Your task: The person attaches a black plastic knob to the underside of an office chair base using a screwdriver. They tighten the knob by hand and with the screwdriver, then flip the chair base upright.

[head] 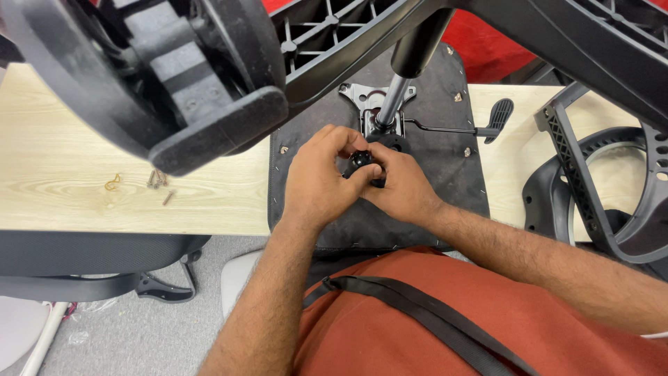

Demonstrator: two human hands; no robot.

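An upturned office chair seat (445,146) lies on a pale wooden table, its black fabric underside facing me. A metal mechanism plate (355,94) is fixed to it, with a gas lift cylinder (410,63) rising from it toward the black star base (209,76) overhead. My left hand (320,177) and my right hand (400,184) meet over the mechanism, both gripping a small black knob (360,161) between the fingers.
A black lever handle (497,115) sticks out to the right of the mechanism. Loose screws (158,182) and a small yellowish ring (113,184) lie on the table (69,153) at left. Black chair armrest and frame parts (598,181) rest at right. Another chair stands at lower left.
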